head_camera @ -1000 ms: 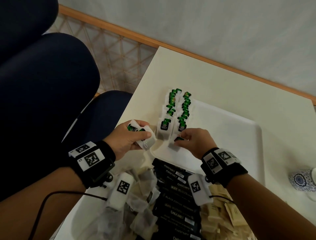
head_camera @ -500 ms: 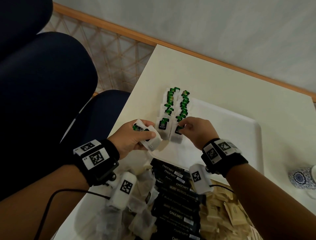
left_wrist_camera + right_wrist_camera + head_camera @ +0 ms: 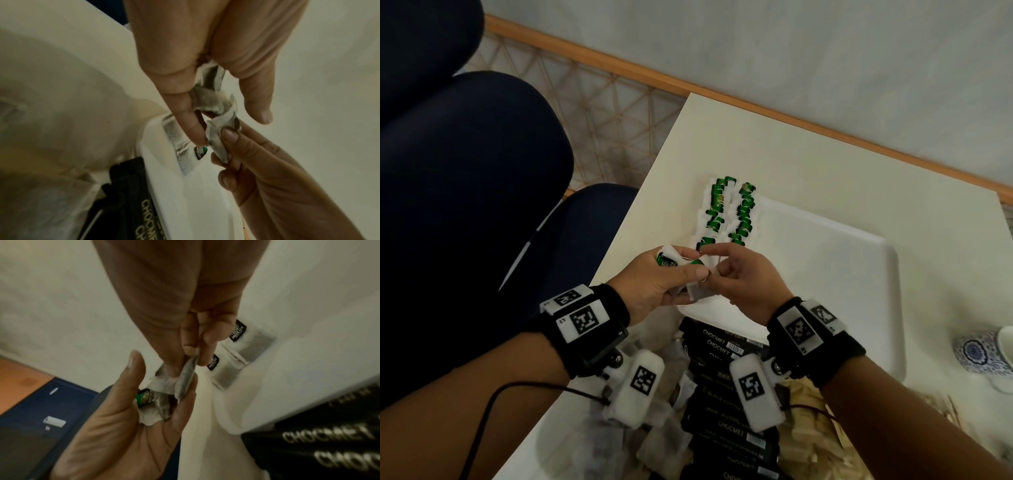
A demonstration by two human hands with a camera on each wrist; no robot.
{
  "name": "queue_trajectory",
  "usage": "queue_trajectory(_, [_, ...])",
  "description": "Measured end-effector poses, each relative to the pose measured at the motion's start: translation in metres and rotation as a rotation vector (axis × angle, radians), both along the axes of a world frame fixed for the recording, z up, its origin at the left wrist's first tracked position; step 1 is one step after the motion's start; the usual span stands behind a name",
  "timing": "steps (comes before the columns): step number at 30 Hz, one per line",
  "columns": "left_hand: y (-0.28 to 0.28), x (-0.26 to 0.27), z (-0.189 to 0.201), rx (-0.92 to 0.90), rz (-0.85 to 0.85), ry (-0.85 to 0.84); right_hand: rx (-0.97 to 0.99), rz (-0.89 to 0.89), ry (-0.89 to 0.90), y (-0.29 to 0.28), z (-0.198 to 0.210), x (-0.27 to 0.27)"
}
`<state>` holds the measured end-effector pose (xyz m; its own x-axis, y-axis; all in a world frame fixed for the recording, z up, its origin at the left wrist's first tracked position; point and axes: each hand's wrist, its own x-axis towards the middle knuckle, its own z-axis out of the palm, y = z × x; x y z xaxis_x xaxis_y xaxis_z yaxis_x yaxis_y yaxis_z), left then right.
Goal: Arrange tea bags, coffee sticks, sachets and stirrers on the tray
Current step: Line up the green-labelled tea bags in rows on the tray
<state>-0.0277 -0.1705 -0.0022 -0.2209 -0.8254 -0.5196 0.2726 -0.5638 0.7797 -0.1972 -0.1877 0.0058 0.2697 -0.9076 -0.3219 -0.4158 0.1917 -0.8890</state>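
Two rows of tea bags with green tags point(image 3: 729, 212) lie along the left side of the white tray point(image 3: 859, 274). My left hand point(image 3: 685, 265) holds a small bunch of tea bags point(image 3: 666, 260) just off the tray's near left corner. My right hand point(image 3: 710, 263) meets it and pinches one tea bag point(image 3: 186, 376) out of that bunch between thumb and fingers. In the left wrist view the bunch point(image 3: 211, 100) sits between thumb and index finger, and the pinched bag point(image 3: 221, 129) hangs beside it. Two laid-down tea bags point(image 3: 228, 369) show on the tray behind.
Black coffee sticks point(image 3: 722, 394) lie in a stack in front of the tray. Loose tea bags point(image 3: 664, 435) are heaped to their left and beige sachets point(image 3: 808, 435) to their right. A patterned mug point(image 3: 983, 353) stands at the right edge. A dark blue chair point(image 3: 465, 205) is beside the table's left edge.
My right hand left the end of the tea bag row on the tray and came back to my left hand. It now pinches a bag from the bunch.
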Motion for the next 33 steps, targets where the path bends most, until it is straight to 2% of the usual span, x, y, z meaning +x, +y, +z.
queue_trajectory(4, [0.002,0.002,-0.002,-0.005,0.023,-0.005,0.088,-0.051,-0.141,0.002,-0.001,0.001])
queue_trajectory(8, [0.002,0.004,-0.004,-0.036,0.023,-0.074,0.076,0.047,-0.131,0.006,0.005,-0.001])
queue_trajectory(12, [0.003,0.006,-0.005,-0.054,0.018,-0.131,0.035,-0.070,-0.133,0.003,0.002,0.001])
queue_trajectory(17, [0.004,0.007,-0.006,-0.037,0.045,-0.094,0.073,-0.113,-0.127,0.000,-0.002,0.004])
queue_trajectory(23, [0.005,0.011,-0.007,-0.005,0.088,-0.029,0.161,-0.242,-0.288,0.001,-0.004,0.008])
queue_trajectory(27, [0.004,0.013,-0.009,-0.013,0.142,-0.025,0.184,-0.209,-0.321,0.003,-0.008,0.006])
queue_trajectory(29, [0.003,0.014,-0.010,-0.017,0.167,-0.037,0.159,-0.184,-0.285,0.003,-0.011,0.003])
queue_trajectory(33, [0.001,0.020,-0.012,-0.020,0.236,-0.072,0.039,-0.134,-0.100,0.003,-0.016,0.000])
